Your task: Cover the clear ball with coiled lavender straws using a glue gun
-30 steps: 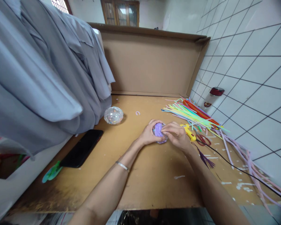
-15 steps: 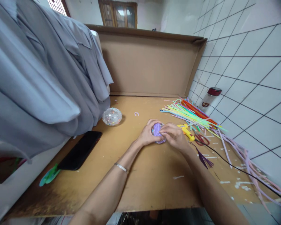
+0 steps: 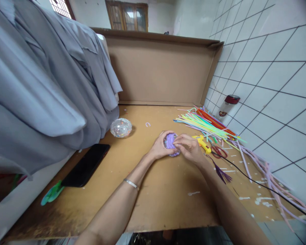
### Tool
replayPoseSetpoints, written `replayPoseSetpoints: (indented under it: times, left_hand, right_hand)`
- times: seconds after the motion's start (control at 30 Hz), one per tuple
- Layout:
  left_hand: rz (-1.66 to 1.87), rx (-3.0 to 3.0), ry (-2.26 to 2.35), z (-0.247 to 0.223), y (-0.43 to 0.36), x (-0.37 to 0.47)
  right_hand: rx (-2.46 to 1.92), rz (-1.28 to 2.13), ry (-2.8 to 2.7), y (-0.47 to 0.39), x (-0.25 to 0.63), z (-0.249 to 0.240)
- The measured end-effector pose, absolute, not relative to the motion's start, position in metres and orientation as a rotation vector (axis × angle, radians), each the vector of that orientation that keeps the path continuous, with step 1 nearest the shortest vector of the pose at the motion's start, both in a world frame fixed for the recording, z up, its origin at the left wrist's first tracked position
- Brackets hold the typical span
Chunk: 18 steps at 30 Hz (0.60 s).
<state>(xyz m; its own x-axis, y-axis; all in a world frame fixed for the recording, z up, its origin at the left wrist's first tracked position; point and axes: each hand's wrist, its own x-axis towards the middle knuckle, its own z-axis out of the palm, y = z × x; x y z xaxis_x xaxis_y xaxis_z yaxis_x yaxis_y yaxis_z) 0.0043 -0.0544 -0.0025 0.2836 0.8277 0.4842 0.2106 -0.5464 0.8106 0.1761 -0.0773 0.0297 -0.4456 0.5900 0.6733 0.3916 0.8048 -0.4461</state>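
Around the left side of a small round purple piece (image 3: 170,140) curl the fingers and thumb of my left hand (image 3: 160,146), holding it above the table. My right hand (image 3: 190,147) touches the same piece from the right with thumb and fingertips pinched together; whether a strand lies between them is too small to tell. The purple piece has a striped, wound surface, and its lower part is partly hidden by my fingers. Just right of my right hand lies a yellow glue gun (image 3: 203,144).
A clear bowl (image 3: 121,128), black phone (image 3: 86,165) and green item (image 3: 52,192) lie left. At right are colourful pipe cleaners (image 3: 206,122), red-handled scissors (image 3: 219,151), a purple tassel (image 3: 221,173), a black cable and a red-lidded jar (image 3: 228,106). Cardboard (image 3: 160,71) stands behind.
The whole view has shifted very slightly. Both hands keep nearly the same hold and place on the purple piece.
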Motion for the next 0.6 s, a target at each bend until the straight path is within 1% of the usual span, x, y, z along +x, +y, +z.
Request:
replayPoseSetpoints:
  times: [0.23,0.43,0.6]
  left_hand:
    - [1.307,1.91,0.847,-0.0018,-0.0542,0.0044]
    - [1.253,1.827,0.799,0.0004,-0.0564,0.0052]
    - [1.265,1.913,0.925,-0.0021,-0.0553,0.0041]
  right_hand:
    - [-0.747,0.294,-2.084,-0.0773,0.1775,0.0298]
    - [-0.74,0.301,-2.075,-0.0759,0.1782,0.0277]
    - [-0.726,0.301,-2.069,-0.0764,0.1775,0.028]
